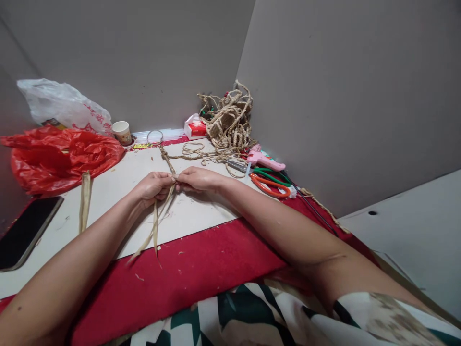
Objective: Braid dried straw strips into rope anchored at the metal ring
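Observation:
A braided straw cord (168, 159) runs down the white board (201, 211) to my hands, which meet near the board's middle. My left hand (155, 186) pinches the cord's lower end from the left. From the right, my right hand (196, 179) closes on the same spot, fingertips touching those of the left. Below the hands, loose flat straw strands (155, 228) hang toward the red cloth (201, 262). The cord's upper part joins a thinner twisted length that leads right to a tangled heap of straw rope (230, 120).
Red plastic bag (68, 156), white bag (65, 105), paper cup (122, 133) and phone (29, 233) lie left. A straw strip (85, 202) rests by the phone. Tissue pack (195, 128), pink glue gun (265, 158) and orange-handled scissors (270, 186) are beyond my right arm. Grey panels stand behind.

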`<action>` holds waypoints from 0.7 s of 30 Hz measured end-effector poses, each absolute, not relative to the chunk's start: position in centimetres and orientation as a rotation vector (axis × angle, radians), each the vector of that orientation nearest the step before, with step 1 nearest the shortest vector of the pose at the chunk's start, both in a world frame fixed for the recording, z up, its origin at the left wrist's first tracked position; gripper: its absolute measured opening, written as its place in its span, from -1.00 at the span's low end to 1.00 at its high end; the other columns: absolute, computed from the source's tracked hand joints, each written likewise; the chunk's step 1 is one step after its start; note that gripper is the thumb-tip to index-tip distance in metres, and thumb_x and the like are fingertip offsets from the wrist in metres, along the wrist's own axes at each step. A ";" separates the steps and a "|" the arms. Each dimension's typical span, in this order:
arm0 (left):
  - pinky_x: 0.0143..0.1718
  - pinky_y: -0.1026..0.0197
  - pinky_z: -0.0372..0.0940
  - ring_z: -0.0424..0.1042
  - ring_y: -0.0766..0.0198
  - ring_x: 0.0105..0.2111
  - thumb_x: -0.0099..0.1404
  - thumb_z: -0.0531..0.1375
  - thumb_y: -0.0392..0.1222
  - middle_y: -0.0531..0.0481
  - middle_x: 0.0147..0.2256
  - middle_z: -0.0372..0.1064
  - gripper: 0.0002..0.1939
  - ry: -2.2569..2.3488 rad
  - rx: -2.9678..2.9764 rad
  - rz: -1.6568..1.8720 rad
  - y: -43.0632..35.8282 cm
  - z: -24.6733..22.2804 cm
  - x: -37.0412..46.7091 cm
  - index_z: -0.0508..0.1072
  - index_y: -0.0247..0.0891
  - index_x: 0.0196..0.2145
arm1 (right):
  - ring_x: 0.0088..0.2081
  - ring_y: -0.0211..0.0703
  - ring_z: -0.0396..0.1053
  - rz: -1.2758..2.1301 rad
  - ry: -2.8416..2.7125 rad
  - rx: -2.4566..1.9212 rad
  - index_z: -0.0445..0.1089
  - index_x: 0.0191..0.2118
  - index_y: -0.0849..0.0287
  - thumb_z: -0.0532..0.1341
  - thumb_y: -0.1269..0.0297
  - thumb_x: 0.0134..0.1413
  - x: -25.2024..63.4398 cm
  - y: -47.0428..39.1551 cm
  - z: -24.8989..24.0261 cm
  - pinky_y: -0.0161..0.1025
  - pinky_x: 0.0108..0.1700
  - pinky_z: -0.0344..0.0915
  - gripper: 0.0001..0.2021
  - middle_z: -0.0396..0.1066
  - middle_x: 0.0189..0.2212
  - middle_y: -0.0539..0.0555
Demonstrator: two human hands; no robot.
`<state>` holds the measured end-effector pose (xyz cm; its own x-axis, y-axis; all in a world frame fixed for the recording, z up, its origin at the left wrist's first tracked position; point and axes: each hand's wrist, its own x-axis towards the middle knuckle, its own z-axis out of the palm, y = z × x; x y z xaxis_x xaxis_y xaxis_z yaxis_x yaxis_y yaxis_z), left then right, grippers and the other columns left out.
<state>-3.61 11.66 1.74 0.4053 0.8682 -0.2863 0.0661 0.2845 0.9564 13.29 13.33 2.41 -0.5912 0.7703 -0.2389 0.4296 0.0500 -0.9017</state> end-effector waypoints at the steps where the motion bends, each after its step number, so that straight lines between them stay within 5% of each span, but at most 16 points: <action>1: -0.70 0.37 -0.34 -0.24 0.54 -0.74 0.14 0.21 -0.20 0.24 -0.73 -0.15 -0.83 1.033 1.189 0.675 11.6 1.8 -3.6 0.38 -0.36 -0.51 | -0.74 -0.45 -0.13 1.586 -2.028 -1.208 0.27 -0.49 0.25 -0.01 0.20 0.29 13.3 13.4 2.4 -0.38 -0.70 -0.19 -0.64 0.04 -0.74 -0.09; 10: -0.66 0.34 -0.21 -0.13 0.47 -0.72 0.12 0.17 -0.20 0.20 -0.71 -0.04 -0.88 1.200 1.501 0.587 11.5 2.9 -3.8 0.42 -0.31 -0.45 | -0.77 -0.48 -0.23 1.877 -1.702 -1.193 0.12 -0.59 0.21 0.06 0.34 0.18 13.6 14.1 1.9 -0.41 -0.70 -0.32 -0.69 -0.11 -0.81 -0.17; 16: -0.53 0.28 -0.02 0.18 0.30 -0.60 0.16 0.09 -0.20 -0.01 -0.63 0.26 -0.79 1.593 2.069 0.420 10.5 3.7 -2.8 0.38 -0.28 -0.58 | -0.80 -0.48 -0.22 1.750 -1.537 -1.291 0.27 -0.56 0.27 0.07 0.43 0.10 12.2 12.8 1.4 -0.40 -0.73 -0.32 -0.77 -0.04 -0.85 -0.16; 21: -0.37 0.21 0.08 0.38 0.03 -0.33 0.20 0.07 -0.19 -0.26 -0.38 0.42 -0.82 1.855 2.227 0.283 8.3 3.3 -1.1 0.44 -0.29 -0.36 | -0.81 -0.49 -0.20 1.741 -1.409 -1.306 0.05 -0.69 0.20 0.10 0.41 0.06 11.5 11.9 1.5 -0.41 -0.74 -0.31 -0.65 -0.07 -0.87 -0.16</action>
<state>-1.07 8.31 3.29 0.1803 0.9836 0.0021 0.9395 -0.1729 0.2957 11.52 11.94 1.54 -0.3828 0.8577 -0.3433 0.1571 -0.3058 -0.9390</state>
